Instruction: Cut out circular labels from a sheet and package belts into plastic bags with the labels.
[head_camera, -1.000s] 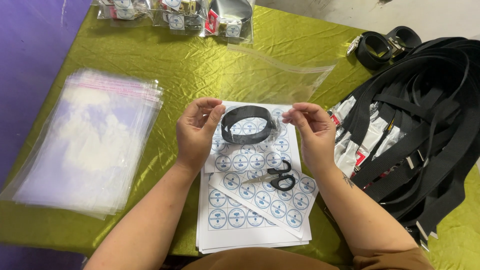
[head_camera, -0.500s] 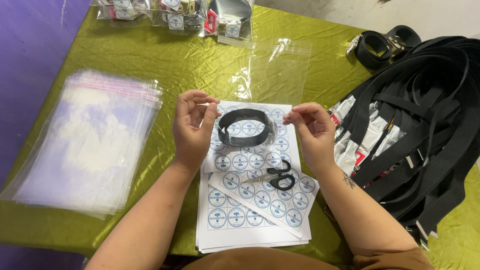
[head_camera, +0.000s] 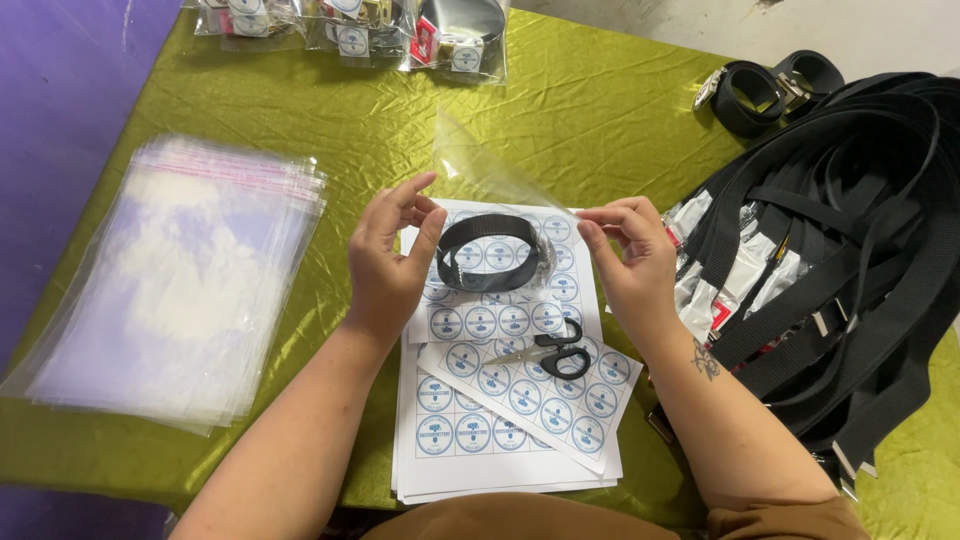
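Observation:
A clear plastic bag (head_camera: 480, 170) with a rolled black belt (head_camera: 490, 252) in its lower part is held up between my hands. My left hand (head_camera: 392, 262) pinches the bag's left edge with thumb and fingers. My right hand (head_camera: 630, 262) pinches its right edge. The bag's open flap stands up above the belt. Beneath them lie sheets of round blue-and-white stickers (head_camera: 505, 400), and small black-handled scissors (head_camera: 555, 353) rest on the sheets.
A stack of clear plastic bags (head_camera: 170, 280) lies at the left on the green tablecloth (head_camera: 620, 120). A heap of black belts (head_camera: 850, 250) fills the right side. Packed belts in bags (head_camera: 400, 25) sit at the far edge, two rolled belts (head_camera: 765, 85) at the far right.
The bag's flap has swung up from lying flat on the table behind the belt. My hands have moved slightly closer to the belt, still pinching the bag's edges.

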